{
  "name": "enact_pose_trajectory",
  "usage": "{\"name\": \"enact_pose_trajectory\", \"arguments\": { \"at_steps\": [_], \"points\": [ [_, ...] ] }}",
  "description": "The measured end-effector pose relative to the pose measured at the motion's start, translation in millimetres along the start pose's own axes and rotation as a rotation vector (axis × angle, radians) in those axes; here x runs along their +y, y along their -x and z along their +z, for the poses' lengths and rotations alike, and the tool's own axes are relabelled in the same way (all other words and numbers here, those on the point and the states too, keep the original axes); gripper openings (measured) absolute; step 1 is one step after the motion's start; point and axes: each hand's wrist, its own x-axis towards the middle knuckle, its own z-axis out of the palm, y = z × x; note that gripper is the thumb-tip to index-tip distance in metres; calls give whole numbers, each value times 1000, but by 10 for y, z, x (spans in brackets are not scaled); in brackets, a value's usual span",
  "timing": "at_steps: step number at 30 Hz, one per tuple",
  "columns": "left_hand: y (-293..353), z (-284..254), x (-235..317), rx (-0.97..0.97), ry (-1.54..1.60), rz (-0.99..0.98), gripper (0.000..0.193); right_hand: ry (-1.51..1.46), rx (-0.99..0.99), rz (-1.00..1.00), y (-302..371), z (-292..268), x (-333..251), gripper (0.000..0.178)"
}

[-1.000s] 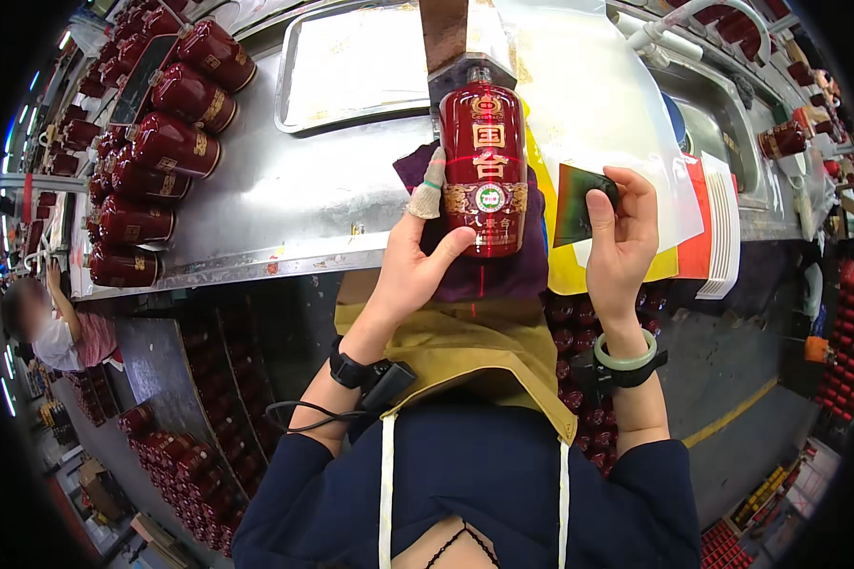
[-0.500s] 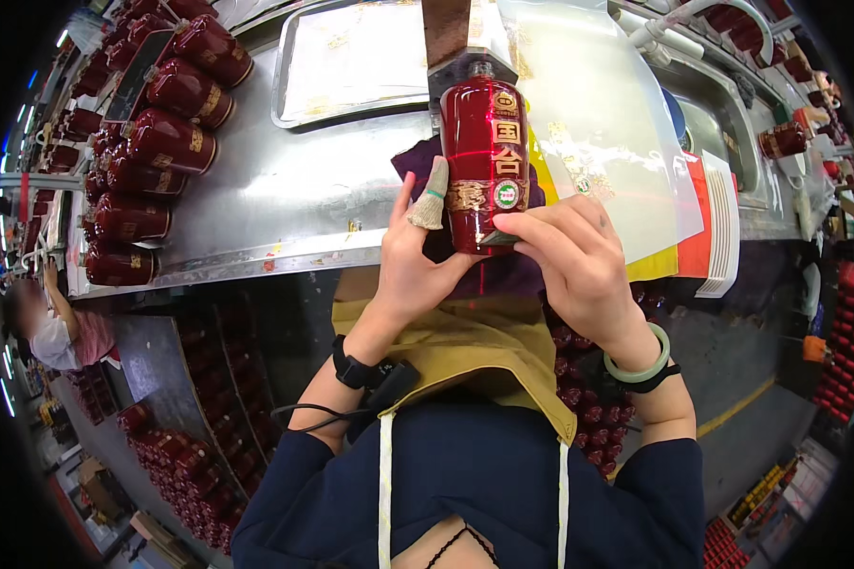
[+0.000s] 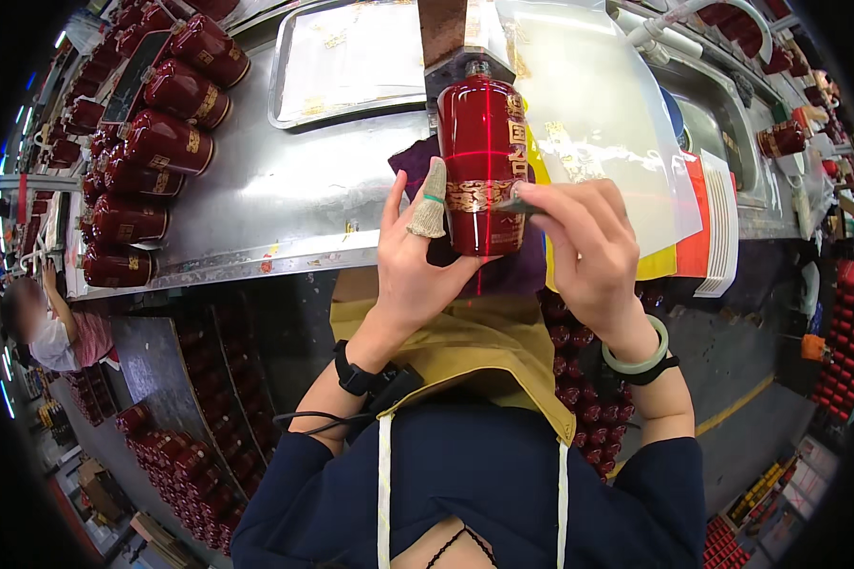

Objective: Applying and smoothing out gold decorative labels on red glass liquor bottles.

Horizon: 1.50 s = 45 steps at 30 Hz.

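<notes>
A glossy dark red bottle point(image 3: 474, 142) with gold decoration lies on a purple cloth point(image 3: 536, 256), its neck pointing away from me. Red laser lines cross its body. My left hand point(image 3: 417, 256) grips the lower left side and base of the bottle, with a knitted finger cot point(image 3: 429, 204) on one finger. Between the fingertips of my right hand point(image 3: 593, 242) is a small dark flat blade-like piece point(image 3: 517, 205), its tip against the gold band on the bottle's right side. Part of this piece is hidden by my fingers.
Several red bottles point(image 3: 171, 142) crowd the left of the metal worktop point(image 3: 256, 228). A tray with white sheets point(image 3: 351, 62) stands behind. Translucent sheets bearing gold pieces point(image 3: 588, 114) lie at right, near a sink point(image 3: 716, 123). Another person point(image 3: 62, 327) is at far left.
The bottle has turned about its long axis, so its gold characters now face right. My right hand has moved slightly up and right with the dark piece; my left keeps its grip.
</notes>
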Motion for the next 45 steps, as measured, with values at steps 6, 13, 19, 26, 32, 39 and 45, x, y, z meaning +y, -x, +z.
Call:
{"name": "enact_pose_trajectory", "arguments": {
  "at_steps": [6, 13, 19, 26, 32, 39, 45],
  "points": [
    [-45, 38, 8, 37, -176, 136, 84, 45, -104, -282, 91, 74, -31, 29],
    [45, 124, 53, 109, -143, 19, 77, 212, 186, -147, -342, -22, 284, 29],
    [56, 146, 9, 48, -190, 3, 80, 189, 208, -61, -319, -100, 312, 27],
    [210, 225, -50, 147, 34, -185, 75, 126, -2, -234, 1, 40, 194, 32],
    [114, 177, 56, 204, -51, -49, 76, 122, 20, -274, -4, 9, 147, 36],
    [105, 191, 73, 210, -44, 1, 84, 138, -148, -251, -96, 76, -29, 28],
    [63, 152, 96, 152, -6, -31, 97, 364, 142, -248, -555, 68, 396, 19]
  ]
}}
